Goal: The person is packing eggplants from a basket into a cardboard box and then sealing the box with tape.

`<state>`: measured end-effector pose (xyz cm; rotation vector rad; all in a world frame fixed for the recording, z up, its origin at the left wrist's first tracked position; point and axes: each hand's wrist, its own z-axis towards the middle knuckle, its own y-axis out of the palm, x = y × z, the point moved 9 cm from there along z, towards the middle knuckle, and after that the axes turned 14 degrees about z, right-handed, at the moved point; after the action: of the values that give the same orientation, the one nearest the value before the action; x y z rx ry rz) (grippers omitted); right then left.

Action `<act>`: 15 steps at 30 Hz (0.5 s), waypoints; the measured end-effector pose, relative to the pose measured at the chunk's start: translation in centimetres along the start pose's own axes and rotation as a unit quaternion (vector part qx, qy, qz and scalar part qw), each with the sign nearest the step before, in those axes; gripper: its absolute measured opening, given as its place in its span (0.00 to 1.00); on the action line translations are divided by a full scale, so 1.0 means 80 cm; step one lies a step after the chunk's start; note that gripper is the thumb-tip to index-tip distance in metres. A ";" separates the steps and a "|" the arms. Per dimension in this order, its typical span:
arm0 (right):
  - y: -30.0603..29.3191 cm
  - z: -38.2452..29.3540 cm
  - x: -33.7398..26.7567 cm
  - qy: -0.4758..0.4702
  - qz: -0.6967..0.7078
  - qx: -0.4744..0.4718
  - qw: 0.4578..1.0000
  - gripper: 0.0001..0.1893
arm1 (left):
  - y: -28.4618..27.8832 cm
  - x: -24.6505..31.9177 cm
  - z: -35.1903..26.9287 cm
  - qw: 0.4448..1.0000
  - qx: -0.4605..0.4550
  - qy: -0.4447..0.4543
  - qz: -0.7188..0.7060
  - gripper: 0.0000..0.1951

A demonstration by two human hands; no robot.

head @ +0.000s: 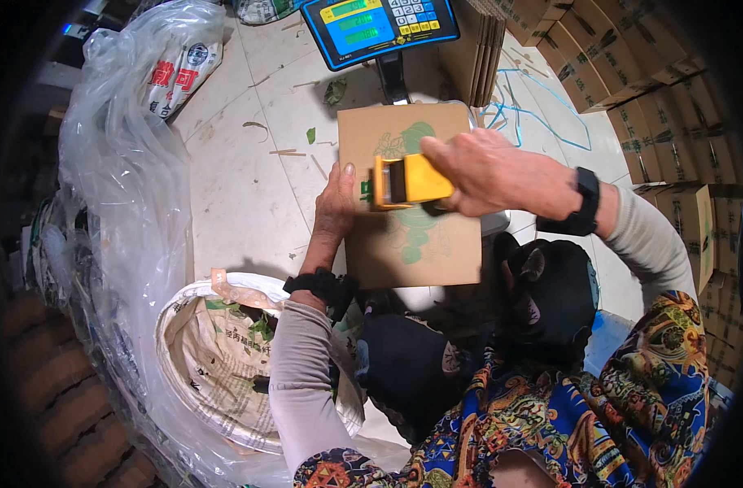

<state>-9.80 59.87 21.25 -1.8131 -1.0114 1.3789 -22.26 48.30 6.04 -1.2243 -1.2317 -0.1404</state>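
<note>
A closed cardboard box (371,244) with green printing lies before me, seemingly on the platform of an electronic scale (377,27). My left hand (336,204) grips the box's left side, thumb resting on its top edge. In my right hand (487,171) is a yellow hand tool (417,179) with a dark band and a yellow frame at its front end. The tool is over the middle of the box top and covers part of the printing. Whether it touches the cardboard I cannot tell, nor its exact kind.
A woven sack (225,366) with some leaves stands open at lower left, beside clear plastic sheeting (121,201). Flattened cartons (472,55) lean behind the scale. Cardboard boxes (646,128) are stacked at right. Blue strapping (545,91) and leaf scraps (310,135) lie on the tiles.
</note>
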 end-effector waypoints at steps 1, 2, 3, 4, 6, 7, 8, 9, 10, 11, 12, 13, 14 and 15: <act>-0.004 -0.014 0.011 0.023 0.016 -0.011 1.000 0.18 | 0.004 -0.005 0.000 0.999 -0.016 -0.028 -0.012 0.23; -0.007 -0.029 0.022 0.027 0.010 -0.009 1.000 0.18 | 0.004 -0.001 0.002 1.000 -0.014 -0.017 0.005 0.24; -0.014 -0.045 0.031 0.031 0.003 -0.004 1.000 0.19 | 0.005 -0.005 0.004 1.000 -0.015 -0.013 0.004 0.24; -0.020 -0.057 0.035 0.025 -0.003 0.003 1.000 0.19 | 0.003 -0.013 0.004 1.000 -0.013 -0.006 -0.021 0.25; -0.020 -0.080 0.063 0.020 -0.001 0.000 1.000 0.20 | 0.001 -0.022 0.003 0.999 -0.009 -0.003 -0.045 0.26; -0.023 -0.092 0.073 0.018 -0.002 0.001 1.000 0.20 | 0.001 -0.019 0.004 0.999 -0.014 -0.002 -0.046 0.26; -0.022 -0.104 0.086 0.023 -0.001 0.001 1.000 0.20 | 0.000 -0.019 0.003 1.000 -0.018 -0.005 -0.013 0.27; -0.024 -0.116 0.100 0.025 0.008 0.013 1.000 0.22 | -0.001 -0.013 0.003 1.000 -0.021 -0.007 0.021 0.28; -0.024 -0.125 0.111 0.027 0.016 0.024 0.999 0.23 | -0.001 -0.006 0.000 0.999 -0.029 -0.030 0.025 0.30; -0.022 -0.133 0.119 0.033 0.016 0.024 0.999 0.23 | 0.001 0.000 -0.001 0.999 -0.034 -0.027 0.023 0.30; -0.018 -0.139 0.124 0.034 0.034 0.027 0.998 0.22 | -0.003 -0.002 -0.004 0.998 -0.031 -0.044 0.021 0.30; -0.014 -0.143 0.129 0.035 0.053 0.030 0.998 0.22 | -0.007 -0.006 -0.006 0.998 -0.028 -0.060 0.020 0.31; -0.009 -0.142 0.131 0.014 0.050 0.042 0.998 0.22 | -0.006 -0.013 -0.005 0.999 -0.026 -0.038 0.000 0.32; -0.007 -0.142 0.133 0.017 0.053 0.043 0.998 0.22 | -0.006 -0.010 -0.006 0.999 -0.030 -0.038 0.002 0.32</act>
<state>2.70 68.97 19.45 -1.8439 -0.8359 1.4267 -22.62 47.35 5.84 -1.2941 -1.2986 -0.1287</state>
